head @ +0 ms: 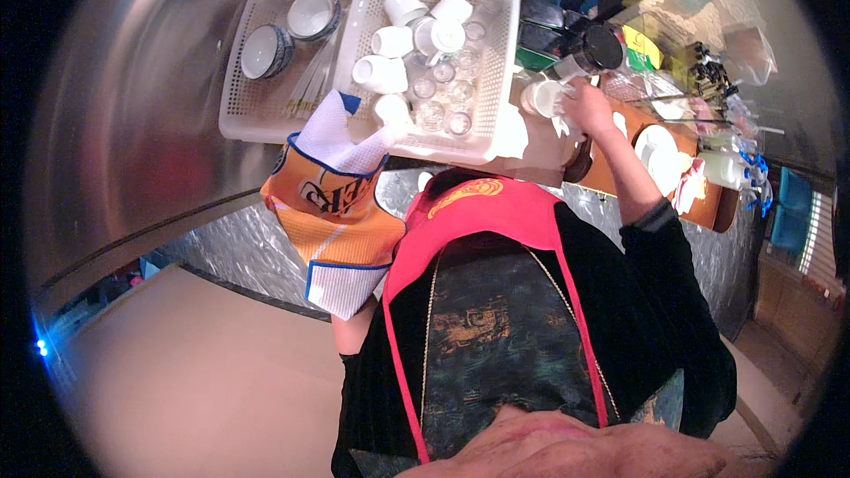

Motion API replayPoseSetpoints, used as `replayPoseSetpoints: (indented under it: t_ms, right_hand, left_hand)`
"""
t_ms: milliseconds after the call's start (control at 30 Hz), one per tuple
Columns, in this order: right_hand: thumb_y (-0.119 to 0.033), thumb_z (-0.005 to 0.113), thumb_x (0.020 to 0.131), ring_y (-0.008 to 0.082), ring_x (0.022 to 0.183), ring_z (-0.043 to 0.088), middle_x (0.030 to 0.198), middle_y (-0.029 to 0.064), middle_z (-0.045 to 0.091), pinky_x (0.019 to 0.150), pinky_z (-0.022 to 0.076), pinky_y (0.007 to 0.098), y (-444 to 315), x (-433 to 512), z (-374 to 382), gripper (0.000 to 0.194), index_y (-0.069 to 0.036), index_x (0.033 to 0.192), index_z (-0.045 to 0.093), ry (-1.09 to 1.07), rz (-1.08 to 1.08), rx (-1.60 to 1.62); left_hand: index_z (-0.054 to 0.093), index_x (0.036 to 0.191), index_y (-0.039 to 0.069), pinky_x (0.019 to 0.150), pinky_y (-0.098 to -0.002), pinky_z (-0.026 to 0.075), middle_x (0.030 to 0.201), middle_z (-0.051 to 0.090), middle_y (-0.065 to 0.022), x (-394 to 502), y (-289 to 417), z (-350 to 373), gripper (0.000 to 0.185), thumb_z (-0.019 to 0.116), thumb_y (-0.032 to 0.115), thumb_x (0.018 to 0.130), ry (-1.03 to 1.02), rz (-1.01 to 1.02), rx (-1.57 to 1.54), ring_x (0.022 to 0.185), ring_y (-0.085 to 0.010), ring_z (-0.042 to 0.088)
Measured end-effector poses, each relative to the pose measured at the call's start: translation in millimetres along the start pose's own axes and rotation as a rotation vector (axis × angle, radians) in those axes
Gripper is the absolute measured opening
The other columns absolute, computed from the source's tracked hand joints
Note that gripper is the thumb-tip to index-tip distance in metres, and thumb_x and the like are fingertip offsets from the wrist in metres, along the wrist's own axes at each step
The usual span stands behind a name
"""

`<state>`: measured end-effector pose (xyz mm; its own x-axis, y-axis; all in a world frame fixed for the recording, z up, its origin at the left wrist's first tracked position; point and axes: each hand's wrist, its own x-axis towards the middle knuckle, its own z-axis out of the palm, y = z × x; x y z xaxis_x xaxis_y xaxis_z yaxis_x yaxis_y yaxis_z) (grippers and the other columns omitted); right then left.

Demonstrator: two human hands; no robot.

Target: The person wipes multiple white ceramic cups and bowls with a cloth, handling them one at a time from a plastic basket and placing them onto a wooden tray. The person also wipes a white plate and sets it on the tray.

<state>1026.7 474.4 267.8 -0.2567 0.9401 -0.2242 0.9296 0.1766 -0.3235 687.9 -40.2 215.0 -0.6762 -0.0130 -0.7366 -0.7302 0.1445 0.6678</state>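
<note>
An orange, white and blue waffle-weave towel (339, 212) drapes over my left hand, whose fingers are hidden; the bare wrist shows below it. The towel's upper corners reach the near edge of a white perforated plastic basket (505, 79). In that basket stand white cups (392, 42) and several clear glasses (424, 87). The adjoining perforated basket (232, 99) holds two bowls with patterned outsides (267, 52) and a bundle of chopsticks (317, 76). My right hand (586, 106) is right of the baskets, at a white cup (548, 99) and some crumpled white paper or cloth; its fingertips are partly hidden.
A dark-lidded jar (601, 48) stands beyond my right hand. White plates (657, 149) rest on the brown wooden surface (614, 166) at the right, near pump bottles (724, 169). A large metal panel (146, 99) borders the left side. A white cloth or paper (510, 133) lies beside the basket.
</note>
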Motion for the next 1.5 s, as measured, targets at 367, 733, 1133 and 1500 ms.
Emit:
replayPoseSetpoints:
  t_ms: [367,733,1133,1500]
  right_hand:
    - [-0.004,0.065,0.076,0.0368,0.116,0.056,0.127,0.0204,0.055,0.097,0.0472,0.0411,-206,32,24,0.055,-0.001,0.13,0.052,0.069,-0.608,0.377]
    - [-0.022,0.08,0.069,0.0348,0.115,0.055,0.125,0.0173,0.055,0.096,0.0484,0.0439,-266,57,110,0.077,-0.004,0.134,0.044,0.027,-0.593,0.164]
    - [-0.017,0.079,0.066,0.0333,0.109,0.058,0.108,0.0157,0.061,0.09,0.0506,0.0424,-303,-25,-3,0.063,-0.001,0.12,0.052,-0.205,-0.944,-0.078]
    - [-0.02,0.074,0.083,0.0236,0.102,0.064,0.109,0.0129,0.067,0.088,0.0502,0.0341,-269,-36,-1,0.034,-0.003,0.111,0.067,-0.311,-0.759,0.856]
  left_hand:
    - [0.049,0.131,0.007,0.095,-0.0405,0.047,0.122,0.058,-0.0082,0,26,66,0.07,0.062,0.057,0.084,-0.143,0.006,-0.255,0.108,-0.0256,0.057]
    - [0.05,0.133,0.01,0.098,-0.0407,0.046,0.127,0.057,-0.0072,-25,147,209,0.078,0.061,0.067,0.082,-0.583,0.178,-0.545,0.113,-0.025,0.055]
    - [0.042,0.134,0.005,0.092,-0.0376,0.048,0.122,0.056,-0.0109,-36,121,282,0.056,0.059,0.038,0.093,-1.168,-0.032,-0.276,0.108,-0.0229,0.058]
    - [0.034,0.146,0.012,0.102,-0.0417,0.043,0.14,0.047,-0.0129,-67,122,272,0.059,0.053,0.038,0.097,-1.245,-0.007,-0.119,0.125,-0.0251,0.052]
